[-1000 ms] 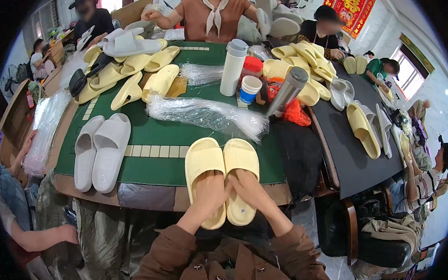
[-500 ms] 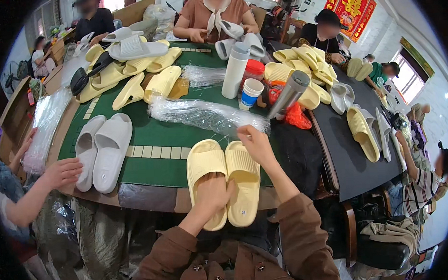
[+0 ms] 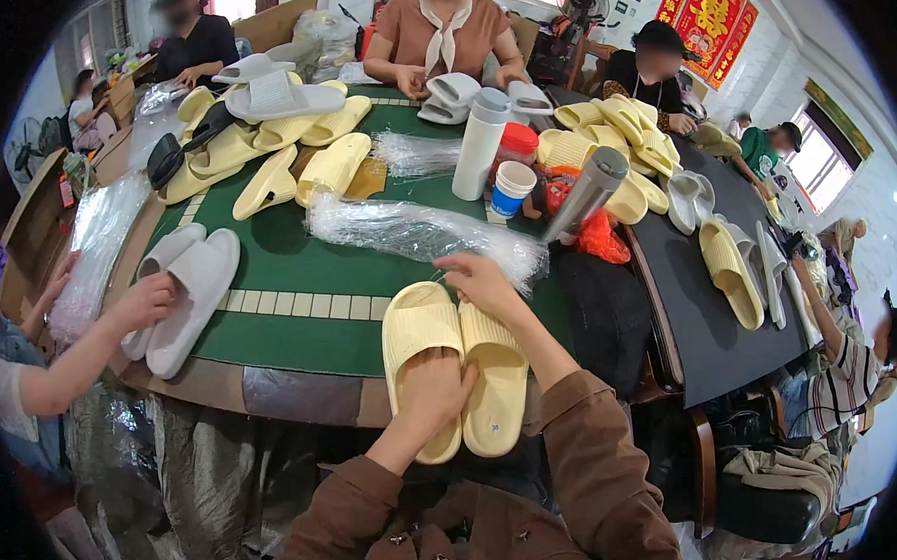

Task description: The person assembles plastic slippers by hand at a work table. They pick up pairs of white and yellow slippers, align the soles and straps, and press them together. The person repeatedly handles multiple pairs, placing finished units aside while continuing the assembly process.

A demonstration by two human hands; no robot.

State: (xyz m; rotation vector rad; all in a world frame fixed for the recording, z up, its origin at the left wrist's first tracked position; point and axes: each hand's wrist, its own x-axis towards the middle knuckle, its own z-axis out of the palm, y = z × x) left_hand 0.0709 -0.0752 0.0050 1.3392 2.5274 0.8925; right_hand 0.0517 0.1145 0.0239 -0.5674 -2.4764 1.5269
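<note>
Two pale yellow slippers stand side by side at the table's near edge, toes away from me. My left hand [image 3: 435,389] reaches under the strap of the left slipper [image 3: 418,321], its thumb lying along the inner edge between the two. Over the toe of the right slipper [image 3: 496,398] is my right hand [image 3: 481,284], with fingers pinched together. Whether a thin clear strand is in that pinch I cannot make out. Just beyond lies a bundle of clear plastic strips [image 3: 416,231].
At left a co-worker's hand [image 3: 149,301] grips grey slippers [image 3: 201,306]. Yellow slippers [image 3: 333,165] are heaped at the back left, more [image 3: 612,133] at the right. A white bottle [image 3: 481,143], a paper cup [image 3: 510,189] and a steel tumbler [image 3: 587,192] stand beyond my right hand.
My right hand has moved left over the slipper toes. The co-worker at left has taken hold of the grey slippers and shifted them left. Across the table, grey slippers have been lowered.
</note>
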